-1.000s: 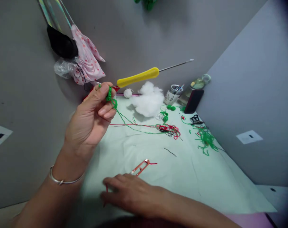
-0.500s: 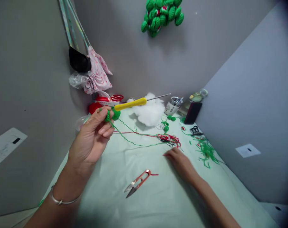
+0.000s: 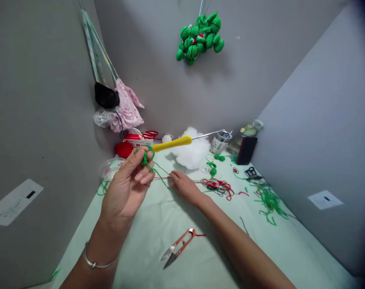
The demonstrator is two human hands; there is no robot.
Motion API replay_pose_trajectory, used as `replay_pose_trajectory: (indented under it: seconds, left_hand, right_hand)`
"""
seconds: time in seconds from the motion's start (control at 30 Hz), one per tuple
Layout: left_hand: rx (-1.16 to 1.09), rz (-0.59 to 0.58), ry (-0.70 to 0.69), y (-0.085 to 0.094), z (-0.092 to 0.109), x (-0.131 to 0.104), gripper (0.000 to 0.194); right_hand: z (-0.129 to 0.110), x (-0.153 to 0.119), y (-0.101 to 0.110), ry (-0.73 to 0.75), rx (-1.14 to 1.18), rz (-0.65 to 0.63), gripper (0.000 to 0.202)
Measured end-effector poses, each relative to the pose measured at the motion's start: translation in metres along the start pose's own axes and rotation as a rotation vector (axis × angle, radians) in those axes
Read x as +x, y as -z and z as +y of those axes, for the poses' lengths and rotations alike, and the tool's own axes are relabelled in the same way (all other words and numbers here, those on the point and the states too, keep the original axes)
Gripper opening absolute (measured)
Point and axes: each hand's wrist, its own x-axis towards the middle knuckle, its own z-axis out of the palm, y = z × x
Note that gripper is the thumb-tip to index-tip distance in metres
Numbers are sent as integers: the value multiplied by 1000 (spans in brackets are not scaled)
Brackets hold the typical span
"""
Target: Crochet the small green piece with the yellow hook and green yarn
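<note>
The small green crochet piece (image 3: 145, 158) is pinched between the thumb and fingers of the left hand (image 3: 122, 190), left of the white stuffing (image 3: 190, 154); the fingers partly cover it. The yellow-handled hook (image 3: 172, 143) extends from that grip, its shaft crossing in front of the stuffing; where it meets the crochet is hard to make out. The right hand (image 3: 185, 188), nearer the person than the stuffing, has its fingers loosely bent at the yarn strands; whether it grips one, I cannot tell. Right of the stuffing, the dark phone (image 3: 247, 151) hides part of the bottle (image 3: 240, 138). Nearer than the stuffing lie the orange snips (image 3: 179, 248). Above it hangs the green crocheted cluster (image 3: 200, 39), its cord cut off by the top edge.
</note>
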Motion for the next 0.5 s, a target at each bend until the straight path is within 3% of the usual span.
replay_pose_trajectory:
  seconds: [0.1,0.23,0.3,0.4,0.47,0.5]
  left_hand:
    - [14,17,5,8,2,2,13]
    - [7,52,25,20,3,10,12]
    - [5,72,48,21,0,16,13]
    - [10,86,108,19,-14,20,12]
    - [36,63,159,15,-27,16,14]
    - [61,41,190,13,-34,12,19]
  right_hand:
    - [27,-29,4,-18,-19,-24,29]
    - [85,-101,33,-227,-117,26,27]
    - [100,-126,48,-349,-186,69,26]
    - [88,-135,62,-418,-227,115,28]
    - [58,-126,69,-381,-181,162,30]
    - [38,-119,73,-348,-51,247,32]
